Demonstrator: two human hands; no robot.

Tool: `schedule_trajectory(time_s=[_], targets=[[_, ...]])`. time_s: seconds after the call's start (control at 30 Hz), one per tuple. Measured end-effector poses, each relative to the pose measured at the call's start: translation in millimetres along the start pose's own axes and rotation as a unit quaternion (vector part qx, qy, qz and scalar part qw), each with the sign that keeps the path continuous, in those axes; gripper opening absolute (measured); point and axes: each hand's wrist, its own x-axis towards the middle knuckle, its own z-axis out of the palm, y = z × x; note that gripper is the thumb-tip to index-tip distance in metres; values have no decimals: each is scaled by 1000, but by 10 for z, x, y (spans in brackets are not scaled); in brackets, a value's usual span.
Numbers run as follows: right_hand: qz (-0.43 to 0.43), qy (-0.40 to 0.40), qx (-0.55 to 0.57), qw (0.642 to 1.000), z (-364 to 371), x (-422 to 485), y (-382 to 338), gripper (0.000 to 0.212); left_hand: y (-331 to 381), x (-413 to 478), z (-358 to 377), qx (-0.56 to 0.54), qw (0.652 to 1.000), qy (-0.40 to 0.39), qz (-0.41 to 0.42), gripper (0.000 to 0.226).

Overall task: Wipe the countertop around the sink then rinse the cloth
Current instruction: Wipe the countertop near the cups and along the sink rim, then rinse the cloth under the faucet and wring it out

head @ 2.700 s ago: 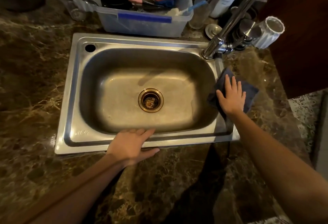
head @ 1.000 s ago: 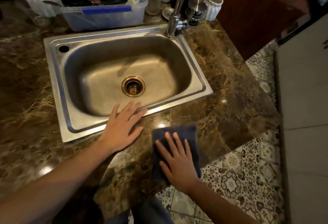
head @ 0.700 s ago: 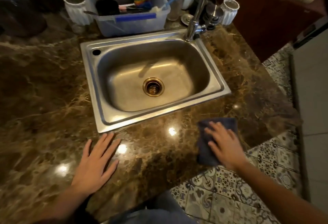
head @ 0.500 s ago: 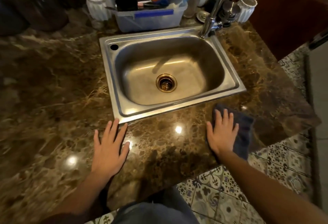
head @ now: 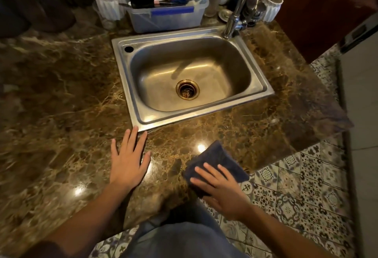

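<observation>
A folded dark blue cloth (head: pixel 216 160) lies on the brown marble countertop (head: pixel 61 98) near its front edge, below the steel sink (head: pixel 263 89). My right hand (head: pixel 222 188) presses flat on the cloth's near part, fingers spread and pointing left. My left hand (head: pixel 127 158) rests flat on the bare counter, fingers apart, its fingertips close to the sink's front left corner. The sink basin is dry-looking with a brass drain (head: pixel 187 89). The chrome tap (head: pixel 235 14) rises at the sink's back right corner.
Behind the sink stands a clear plastic tub (head: pixel 163 17) holding utensils and a brush, flanked by two white ribbed cups (head: pixel 107 4) (head: pixel 272 8). A dark wooden cabinet (head: pixel 315 12) is at the right. Patterned floor tiles (head: pixel 302 186) lie beyond the counter's front edge.
My right hand has slid the cloth leftwards along the front of the counter, turning its fingers to the left. My left hand stays flat on the counter near the sink's front corner.
</observation>
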Motion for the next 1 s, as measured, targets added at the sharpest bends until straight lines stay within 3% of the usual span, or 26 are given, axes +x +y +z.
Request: schedule_trajectory(time_s=[0.23, 0.33, 0.43, 0.53, 0.67, 0.8, 0.87, 1.0], targets=[[171, 10, 71, 983, -258, 103, 548, 54, 28, 30, -36, -33, 998, 49, -7, 56], [183, 26, 80, 979, -330, 222, 594, 56, 90, 139, -125, -35, 996, 86, -2, 47], [173, 66, 109, 977, -456, 243, 710, 52, 249, 325, -236, -50, 992, 104, 54, 42], [156, 100, 102, 977, -536, 303, 890, 49, 571, 538, -332, -64, 983, 58, 160, 40], [134, 40, 79, 987, -630, 521, 983, 57, 1016, 830, -365, -4, 960, -17, 279, 43], [115, -9, 106, 988, -817, 673, 1102, 32, 1360, 1112, -460, 15, 960, -68, 272, 46], [89, -10, 201, 975, -867, 686, 1269, 26, 1482, 1220, -521, -19, 963, -113, 243, 51], [26, 13, 402, 915, -1221, 643, 1631, 23, 1708, 1402, -723, -132, 954, -177, 205, 62]])
